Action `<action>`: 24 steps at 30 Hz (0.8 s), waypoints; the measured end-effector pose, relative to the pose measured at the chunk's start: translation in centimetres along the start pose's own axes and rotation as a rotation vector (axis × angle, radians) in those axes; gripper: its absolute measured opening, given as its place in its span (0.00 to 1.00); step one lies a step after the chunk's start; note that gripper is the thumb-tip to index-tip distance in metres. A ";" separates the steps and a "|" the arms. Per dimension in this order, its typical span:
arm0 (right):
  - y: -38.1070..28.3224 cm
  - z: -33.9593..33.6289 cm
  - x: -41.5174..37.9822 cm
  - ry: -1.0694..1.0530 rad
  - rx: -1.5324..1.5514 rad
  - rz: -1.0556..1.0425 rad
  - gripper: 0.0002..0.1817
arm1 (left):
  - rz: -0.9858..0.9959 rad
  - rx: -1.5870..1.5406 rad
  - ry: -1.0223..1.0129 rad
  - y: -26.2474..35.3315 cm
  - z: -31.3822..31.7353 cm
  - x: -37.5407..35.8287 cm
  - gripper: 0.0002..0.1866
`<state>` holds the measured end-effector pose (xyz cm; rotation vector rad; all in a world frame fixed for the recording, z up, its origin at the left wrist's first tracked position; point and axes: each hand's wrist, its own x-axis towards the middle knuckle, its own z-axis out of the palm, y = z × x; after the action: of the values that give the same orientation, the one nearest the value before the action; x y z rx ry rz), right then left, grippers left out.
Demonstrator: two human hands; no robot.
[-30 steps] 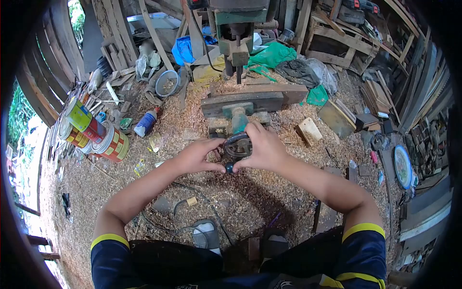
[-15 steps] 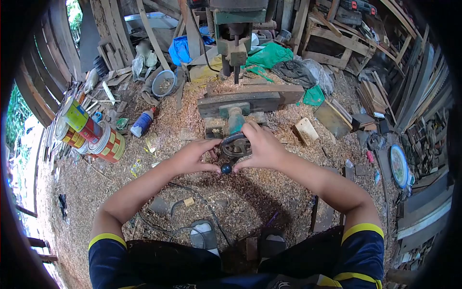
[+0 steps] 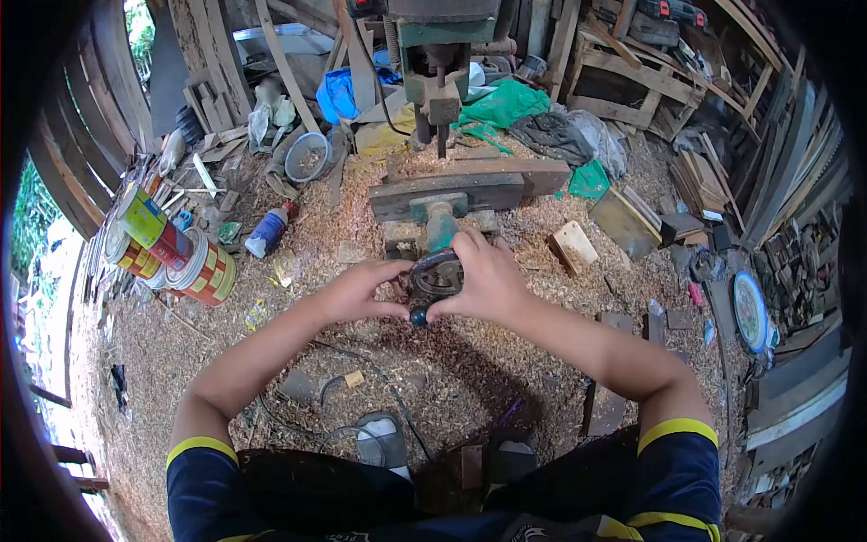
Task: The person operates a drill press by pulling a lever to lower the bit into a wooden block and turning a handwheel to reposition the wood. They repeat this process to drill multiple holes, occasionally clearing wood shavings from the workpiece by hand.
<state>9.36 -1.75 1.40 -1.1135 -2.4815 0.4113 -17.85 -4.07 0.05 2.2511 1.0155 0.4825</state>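
Observation:
Both hands are on a dark metal handwheel (image 3: 437,278) with a round black knob (image 3: 418,316) at its near edge. My left hand (image 3: 366,291) curves against the wheel's left side, its thumb by the knob. On the right side, my right hand (image 3: 483,280) wraps the rim, with its thumb also near the knob. The wheel joins a teal-painted vise part (image 3: 442,231). Beyond it, a wooden beam (image 3: 452,198) lies crosswise in the machine's clamp. A vertical drill bit (image 3: 442,142) hangs from the machine head (image 3: 444,36) behind the beam.
Paint buckets (image 3: 203,267) and a blue bottle (image 3: 268,231) stand or lie at left. A wood block (image 3: 573,247) is on the shavings at right, near a tilted board (image 3: 625,224). A cable (image 3: 395,395) crosses the floor near my feet. Stacked planks line the right side.
The wheel's knob has shifted slightly left, and the wheel has turned a little. My right hand has moved slightly left with it; my left hand has barely moved.

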 end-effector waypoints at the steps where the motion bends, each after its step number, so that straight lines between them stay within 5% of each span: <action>1: -0.5 0.0 -0.1 0.013 -0.019 0.037 0.55 | 0.016 0.017 -0.007 -0.4 0.0 -0.1 0.46; 24: 0.3 0.3 -0.2 0.030 0.020 0.041 0.55 | 0.013 -0.003 -0.045 -0.2 -1.0 0.7 0.47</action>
<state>9.53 -1.78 1.01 -1.1565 -2.4267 0.4269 -18.13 -3.04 0.72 2.2572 0.9770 0.4367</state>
